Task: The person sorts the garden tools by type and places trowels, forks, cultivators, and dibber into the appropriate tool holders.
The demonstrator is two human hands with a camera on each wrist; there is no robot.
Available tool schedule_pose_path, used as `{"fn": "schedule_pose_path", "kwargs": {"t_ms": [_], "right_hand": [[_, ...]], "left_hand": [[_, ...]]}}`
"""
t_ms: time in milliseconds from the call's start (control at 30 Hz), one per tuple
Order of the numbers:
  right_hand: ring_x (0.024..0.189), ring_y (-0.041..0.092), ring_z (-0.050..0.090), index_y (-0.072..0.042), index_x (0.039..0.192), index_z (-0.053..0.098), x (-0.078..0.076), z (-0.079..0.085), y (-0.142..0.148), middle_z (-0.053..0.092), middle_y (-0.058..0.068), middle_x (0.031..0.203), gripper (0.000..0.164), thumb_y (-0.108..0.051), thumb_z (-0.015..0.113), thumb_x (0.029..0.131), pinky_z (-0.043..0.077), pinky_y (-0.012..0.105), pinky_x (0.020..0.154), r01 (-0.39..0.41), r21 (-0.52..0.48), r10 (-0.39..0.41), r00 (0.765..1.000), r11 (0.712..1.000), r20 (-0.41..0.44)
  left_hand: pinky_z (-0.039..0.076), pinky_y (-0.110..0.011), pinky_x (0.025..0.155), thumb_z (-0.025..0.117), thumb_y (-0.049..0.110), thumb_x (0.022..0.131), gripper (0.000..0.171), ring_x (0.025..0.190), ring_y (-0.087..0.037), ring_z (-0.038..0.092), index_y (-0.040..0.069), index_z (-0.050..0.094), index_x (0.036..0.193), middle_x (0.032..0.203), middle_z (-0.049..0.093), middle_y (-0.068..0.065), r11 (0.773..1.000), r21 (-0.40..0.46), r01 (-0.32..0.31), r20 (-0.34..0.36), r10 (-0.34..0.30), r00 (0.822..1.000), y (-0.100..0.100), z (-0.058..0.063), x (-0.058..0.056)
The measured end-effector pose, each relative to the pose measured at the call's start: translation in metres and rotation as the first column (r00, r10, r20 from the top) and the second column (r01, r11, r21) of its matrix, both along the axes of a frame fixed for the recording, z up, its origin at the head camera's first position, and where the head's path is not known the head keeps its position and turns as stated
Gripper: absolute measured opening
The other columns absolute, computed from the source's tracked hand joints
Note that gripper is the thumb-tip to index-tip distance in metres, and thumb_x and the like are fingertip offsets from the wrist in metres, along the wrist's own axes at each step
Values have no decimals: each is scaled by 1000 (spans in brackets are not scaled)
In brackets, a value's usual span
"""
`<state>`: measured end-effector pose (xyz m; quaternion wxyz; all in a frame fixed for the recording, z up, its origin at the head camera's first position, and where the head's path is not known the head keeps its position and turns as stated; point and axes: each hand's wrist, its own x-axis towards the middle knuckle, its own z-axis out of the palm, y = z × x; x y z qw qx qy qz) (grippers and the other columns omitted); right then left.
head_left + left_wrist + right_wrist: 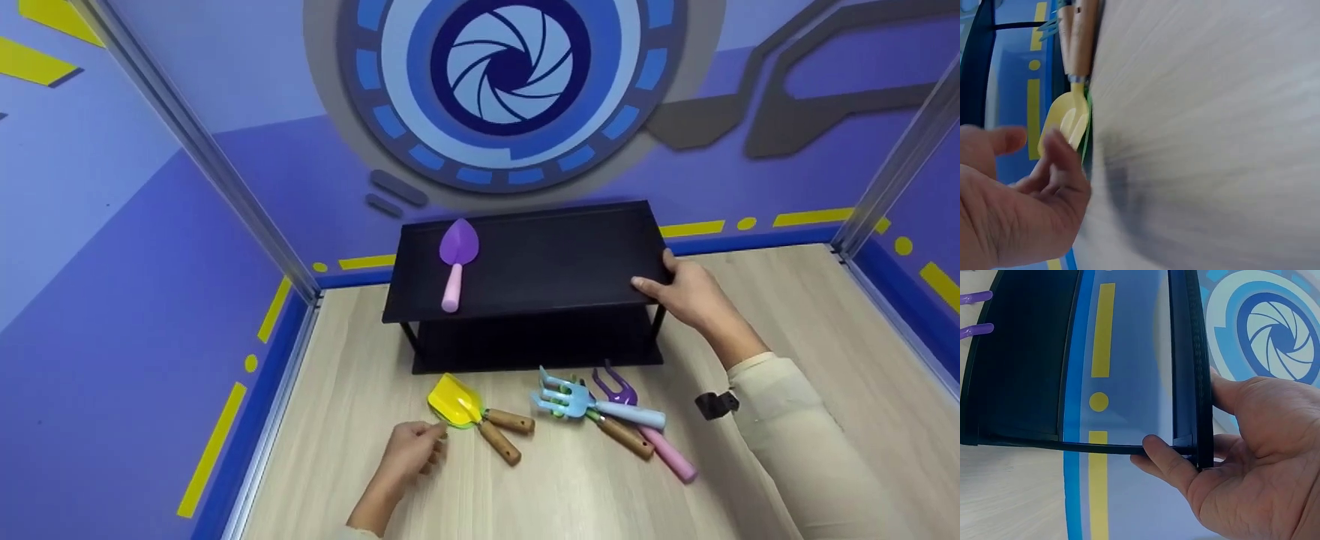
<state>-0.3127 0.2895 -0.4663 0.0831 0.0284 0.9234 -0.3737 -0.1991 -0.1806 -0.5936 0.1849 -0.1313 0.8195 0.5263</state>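
Observation:
A black two-tier shelf [559, 259] stands against the back wall. My right hand [694, 292] grips the right end of its top board, thumb on top; in the right wrist view, fingers [1168, 464] curl round the board's edge. On that board lies a purple trowel [459, 244] with a pink handle. My left hand [409, 454] is beside a yellow trowel [454, 401] with a wooden handle, fingertips right at its blade. The left wrist view shows its thumb and loosely bent fingers [1061, 154] apart, nothing between them. A green blade shows under the yellow trowel [1069, 115], mostly hidden.
Right of the trowels, several hand rakes overlap on the wooden table [322, 450]: a light blue rake [574, 401], a wooden-handled one [626, 435] and a purple fork [619, 390] with a pink handle. Printed blue walls [247, 247] enclose the table at the back and sides.

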Motion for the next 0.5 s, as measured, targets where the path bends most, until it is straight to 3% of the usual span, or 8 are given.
{"fn": "schedule_pose_path", "kwargs": {"t_ms": [133, 333, 500], "right_hand": [[161, 53, 19, 0, 167, -1, 1, 0, 2, 11, 33, 174, 104, -62, 56, 105, 26, 67, 129, 6, 3, -6, 1000, 1000, -1], [161, 52, 20, 0, 168, 1, 1, -4, -2, 13, 33, 174, 103, -62, 56, 106, 27, 66, 129, 11, -9, -11, 1000, 1000, -24], [161, 53, 22, 0, 168, 1, 2, -5, -3, 15, 33, 174, 101, -61, 55, 107, 29, 66, 128, 8, 0, -8, 1000, 1000, -30]], "left_hand": [[57, -23, 58, 64, 39, 105, 42, 66, -10, 68, 0, 76, 101, 83, 77, -5, 993, 56, 101, 80, -106, 991, 8, -7, 0], [66, -27, 70, 65, 36, 105, 47, 76, -14, 80, -8, 73, 116, 95, 81, -14, 981, 192, 20, 151, -49, 987, 19, -19, -1], [66, -28, 68, 69, 39, 103, 46, 75, -18, 81, -7, 74, 109, 92, 82, -16, 974, 224, -20, 166, -18, 986, 33, -27, -3]]}}
